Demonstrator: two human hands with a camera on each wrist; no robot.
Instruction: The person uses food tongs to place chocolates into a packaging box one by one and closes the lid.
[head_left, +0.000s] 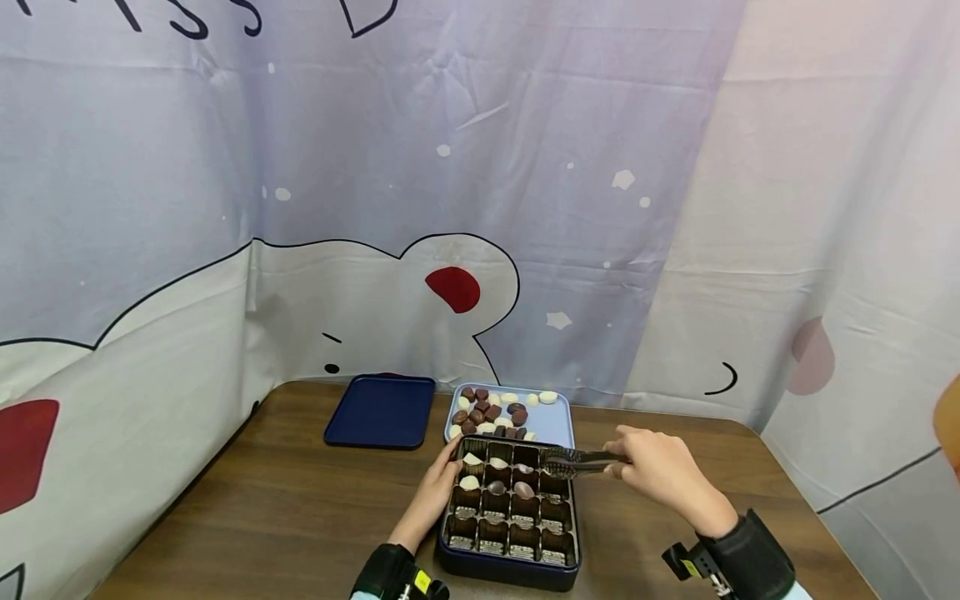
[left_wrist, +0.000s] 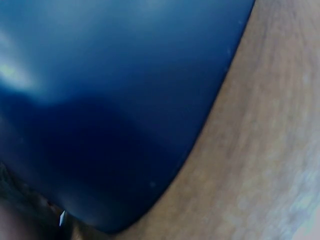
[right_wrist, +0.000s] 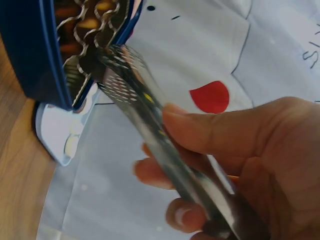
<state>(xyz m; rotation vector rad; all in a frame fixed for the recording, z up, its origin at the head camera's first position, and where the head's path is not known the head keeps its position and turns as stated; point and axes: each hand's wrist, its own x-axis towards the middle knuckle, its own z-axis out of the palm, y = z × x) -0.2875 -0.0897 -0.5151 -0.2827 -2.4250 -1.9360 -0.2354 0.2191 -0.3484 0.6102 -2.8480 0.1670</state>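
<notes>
A dark blue box [head_left: 509, 575] with a divided black insert stands on the table. White and brown chocolates lie in several of its far compartments; the nearer rows hold none. My left hand [head_left: 431, 493] rests along the box's left side, fingers pointing to its far corner; the left wrist view is mostly filled by a smooth blue surface [left_wrist: 125, 100]. My right hand [head_left: 666, 468] holds metal tongs [right_wrist: 160, 145] between thumb and fingers. The perforated tong tips are over the far right compartments. Whether a chocolate is between them I cannot tell.
Behind the box lies a light blue tray [head_left: 553, 423] with many white and brown chocolates, its front partly hidden by the box. To its left is a flat dark blue lid [head_left: 380, 411]. A printed curtain [head_left: 450, 167] hangs behind the wooden table [head_left: 300, 500].
</notes>
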